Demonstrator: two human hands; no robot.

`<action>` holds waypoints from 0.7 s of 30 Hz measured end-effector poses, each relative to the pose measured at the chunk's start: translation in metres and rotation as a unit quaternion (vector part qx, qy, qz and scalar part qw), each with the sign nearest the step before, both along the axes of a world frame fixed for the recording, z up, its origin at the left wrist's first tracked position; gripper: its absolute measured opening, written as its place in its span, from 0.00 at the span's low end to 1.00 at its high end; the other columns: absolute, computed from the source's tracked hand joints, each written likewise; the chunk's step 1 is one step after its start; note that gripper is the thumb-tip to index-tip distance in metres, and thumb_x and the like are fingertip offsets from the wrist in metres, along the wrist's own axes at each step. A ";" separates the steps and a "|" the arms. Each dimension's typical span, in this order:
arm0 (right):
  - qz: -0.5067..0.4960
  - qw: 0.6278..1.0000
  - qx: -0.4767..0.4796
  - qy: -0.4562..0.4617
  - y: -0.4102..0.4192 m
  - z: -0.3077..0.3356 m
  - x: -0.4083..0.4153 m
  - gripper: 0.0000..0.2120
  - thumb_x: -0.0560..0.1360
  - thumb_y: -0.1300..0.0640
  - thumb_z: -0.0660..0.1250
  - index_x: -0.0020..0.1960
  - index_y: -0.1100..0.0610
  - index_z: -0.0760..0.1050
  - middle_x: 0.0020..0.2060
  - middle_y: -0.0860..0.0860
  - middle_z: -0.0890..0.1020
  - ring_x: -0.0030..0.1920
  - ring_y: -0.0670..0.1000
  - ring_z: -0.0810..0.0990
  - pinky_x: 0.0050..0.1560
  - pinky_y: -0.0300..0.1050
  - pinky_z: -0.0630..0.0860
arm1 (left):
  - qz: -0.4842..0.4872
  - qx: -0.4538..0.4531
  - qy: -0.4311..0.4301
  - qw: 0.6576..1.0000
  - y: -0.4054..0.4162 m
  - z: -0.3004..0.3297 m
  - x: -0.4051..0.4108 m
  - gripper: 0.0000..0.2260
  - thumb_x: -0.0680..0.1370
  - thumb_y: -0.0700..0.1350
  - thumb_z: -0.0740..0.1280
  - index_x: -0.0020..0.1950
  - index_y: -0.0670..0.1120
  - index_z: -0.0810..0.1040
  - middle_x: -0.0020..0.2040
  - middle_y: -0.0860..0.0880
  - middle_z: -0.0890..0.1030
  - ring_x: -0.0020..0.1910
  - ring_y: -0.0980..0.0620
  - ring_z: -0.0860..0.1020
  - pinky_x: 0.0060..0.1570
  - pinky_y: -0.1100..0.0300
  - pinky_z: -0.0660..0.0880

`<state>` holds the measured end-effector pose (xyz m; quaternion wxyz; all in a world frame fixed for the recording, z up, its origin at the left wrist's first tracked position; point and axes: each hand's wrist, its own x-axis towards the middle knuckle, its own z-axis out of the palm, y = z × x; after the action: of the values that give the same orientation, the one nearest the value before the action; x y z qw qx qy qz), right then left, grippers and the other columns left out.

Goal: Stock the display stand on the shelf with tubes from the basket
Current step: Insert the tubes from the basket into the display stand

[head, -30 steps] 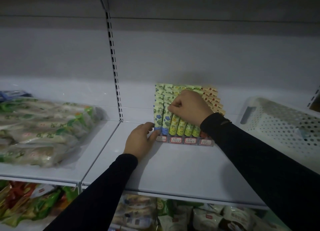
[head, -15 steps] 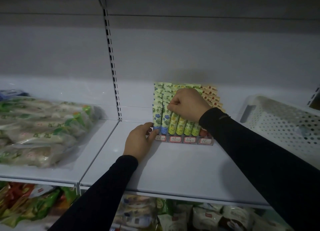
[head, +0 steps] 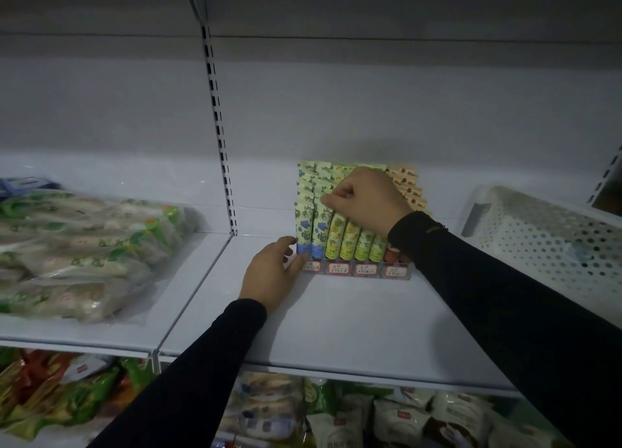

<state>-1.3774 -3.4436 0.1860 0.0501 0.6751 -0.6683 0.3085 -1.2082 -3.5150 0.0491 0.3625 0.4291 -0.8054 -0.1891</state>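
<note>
Display stand: a small clear tiered plastic rack with red-and-white price labels along its front lip (head: 356, 268), standing toward the back of the white metal shelf (head: 336, 319), at about twelve o'clock from the person.
Tubes: slim upright squeeze tubes with flat crimped tops (head: 336, 234), packed in close columns; blue-flowered at nine o'clock in the stand, yellow and green in the middle, orange at three o'clock.
Basket: a white perforated plastic basket (head: 552, 245) on the same shelf at three o'clock, well apart from the stand; whether any tubes are left in it cannot be told.
Right hand: the right hand (head: 365, 200) is curled over the upper middle rows, its grip pressed together, thumb and forefinger pinching at the crimped top of a tube; which tube exactly is hidden.
Left hand: the left hand (head: 272, 276) lies relaxed on the shelf, fingers spread, fingertips touching the stand's nine o'clock front corner, apparently steadying it.
Handling: the tubes look light, soft-bodied and glossy, so likely slippery; the stiff crimp is the surest place to hold.
Risk: pushing one tube may tilt its neighbours or shift the light stand.
Neighbours: bagged green-printed packs (head: 84, 252) at nine o'clock.
</note>
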 end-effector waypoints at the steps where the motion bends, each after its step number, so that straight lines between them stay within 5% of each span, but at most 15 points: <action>1: -0.007 1.000 -0.010 -0.003 0.003 0.002 -0.001 0.22 0.76 0.47 0.67 0.29 0.59 0.74 0.25 0.52 0.73 0.26 0.47 0.68 0.49 0.39 0.69 | -0.001 0.001 -0.005 1.000 0.000 0.001 0.001 0.18 0.80 0.53 0.65 0.69 0.49 0.73 0.56 0.48 0.80 0.51 0.52 0.77 0.46 0.61 0.68; 6: -0.034 0.999 -0.031 -0.002 0.020 0.003 -0.011 0.15 0.78 0.49 0.66 0.36 0.56 0.80 0.30 0.39 0.66 0.31 0.38 0.66 0.38 0.33 0.62 | -0.002 0.005 -0.028 1.000 0.004 0.004 0.004 0.21 0.80 0.54 0.64 0.71 0.47 0.71 0.60 0.46 0.79 0.56 0.48 0.77 0.50 0.60 0.69; 10: -0.028 0.999 -0.024 0.003 0.024 -0.008 -0.019 0.15 0.77 0.48 0.67 0.33 0.51 0.75 0.29 0.41 0.69 0.35 0.39 0.66 0.45 0.41 0.64 | -0.011 0.024 -0.049 0.998 0.009 0.004 0.001 0.21 0.80 0.55 0.64 0.69 0.47 0.72 0.60 0.45 0.79 0.59 0.46 0.76 0.49 0.60 0.67; 15: -0.028 0.999 -0.044 -0.002 0.019 -0.008 -0.018 0.12 0.76 0.44 0.67 0.46 0.51 0.82 0.41 0.47 0.73 0.41 0.44 0.69 0.46 0.41 0.65 | -0.001 0.002 -0.112 0.994 0.007 -0.003 -0.001 0.25 0.76 0.67 0.57 0.55 0.47 0.75 0.48 0.46 0.81 0.49 0.44 0.78 0.42 0.56 0.69; 21: -0.040 0.998 0.005 0.037 0.014 -0.013 -0.015 0.19 0.77 0.48 0.66 0.34 0.61 0.79 0.38 0.51 0.73 0.35 0.45 0.71 0.44 0.43 0.68 | 0.023 -0.058 -0.162 0.985 0.004 -0.014 -0.005 0.34 0.73 0.73 0.43 0.54 0.50 0.76 0.47 0.49 0.81 0.50 0.46 0.78 0.51 0.54 0.73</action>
<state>-1.3926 -3.4301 0.1726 0.0840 0.6587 -0.6943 0.2775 -1.2129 -3.5112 0.0354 0.2555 0.4505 -0.8532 -0.0617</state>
